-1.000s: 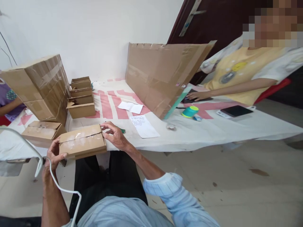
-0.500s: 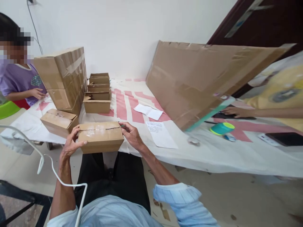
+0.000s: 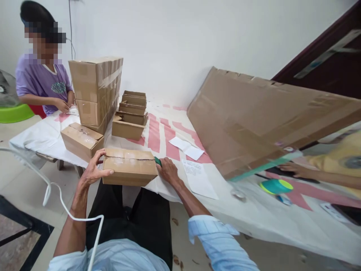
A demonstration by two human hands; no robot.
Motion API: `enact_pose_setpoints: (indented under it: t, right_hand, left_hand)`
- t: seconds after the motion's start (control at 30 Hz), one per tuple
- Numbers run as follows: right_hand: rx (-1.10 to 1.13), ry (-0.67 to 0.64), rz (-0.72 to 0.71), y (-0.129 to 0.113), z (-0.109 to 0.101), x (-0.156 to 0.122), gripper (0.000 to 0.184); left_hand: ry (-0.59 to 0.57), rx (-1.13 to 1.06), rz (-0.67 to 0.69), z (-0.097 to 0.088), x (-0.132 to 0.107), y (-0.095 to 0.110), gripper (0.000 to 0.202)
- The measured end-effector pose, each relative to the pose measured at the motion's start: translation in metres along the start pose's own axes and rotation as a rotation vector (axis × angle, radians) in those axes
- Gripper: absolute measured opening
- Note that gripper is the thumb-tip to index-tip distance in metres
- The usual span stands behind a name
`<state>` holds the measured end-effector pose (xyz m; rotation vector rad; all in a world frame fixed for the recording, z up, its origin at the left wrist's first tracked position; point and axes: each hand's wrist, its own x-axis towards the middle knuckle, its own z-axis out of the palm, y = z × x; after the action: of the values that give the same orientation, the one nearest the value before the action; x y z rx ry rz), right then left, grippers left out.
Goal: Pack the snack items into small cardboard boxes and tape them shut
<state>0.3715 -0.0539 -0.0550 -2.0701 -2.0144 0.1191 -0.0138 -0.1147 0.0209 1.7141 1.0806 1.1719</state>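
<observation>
A closed cardboard box (image 3: 129,167) is held at the table's front edge, above my lap. Clear tape covers its top, and a dark seam runs along it. My left hand (image 3: 96,169) grips the box's left end, thumb on the near side and fingers behind. At the right end, my right hand (image 3: 168,171) is closed round a small green-handled tool (image 3: 158,161), its tip against the box's edge or hidden there. Just behind my left hand, a second taped box (image 3: 82,140) rests on the table. Several open boxes (image 3: 128,130) stand in a row beyond.
Tall stacked cartons (image 3: 88,90) stand at the left, near a person in purple (image 3: 42,82). A large cardboard sheet (image 3: 254,120) leans at the right. White papers (image 3: 199,178), a teal tape roll (image 3: 275,186) and a phone (image 3: 348,213) lie on the cloth. Another person's arm (image 3: 324,175) reaches in at right.
My view has turned left, so the scene sits further right. My right hand has turned and closed more at the box's right end, with the green tool showing more plainly. My left hand keeps its grip.
</observation>
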Motion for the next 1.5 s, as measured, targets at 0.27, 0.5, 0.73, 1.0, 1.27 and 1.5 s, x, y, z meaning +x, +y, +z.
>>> enact_pose_setpoints:
  t: [0.27, 0.5, 0.73, 1.0, 1.27, 1.5]
  right_hand:
    - [0.575, 0.229, -0.027, -0.021, -0.065, -0.002, 0.045]
    - [0.48, -0.046, -0.721, -0.113, -0.148, -0.029, 0.029]
    - [-0.088, -0.1, -0.781, -0.151, -0.168, -0.018, 0.028]
    - [-0.427, -0.2, -0.775, -0.18, -0.19, -0.017, 0.032]
    - [-0.362, -0.132, -0.928, -0.191, -0.19, 0.004, 0.036]
    - [-0.173, -0.117, -0.81, -0.086, -0.195, 0.027, 0.048]
  left_hand:
    - [0.002, 0.017, 0.005, 0.004, -0.001, 0.002, 0.07]
    - [0.007, 0.039, -0.022, 0.008, -0.001, 0.004, 0.07]
    - [0.031, 0.043, -0.01, 0.012, -0.002, 0.0, 0.069]
    - [0.026, 0.023, -0.014, 0.015, -0.002, 0.002, 0.069]
    - [0.031, 0.066, 0.004, 0.012, 0.003, -0.004, 0.069]
    - [0.047, 0.092, 0.016, 0.007, 0.007, -0.007, 0.067]
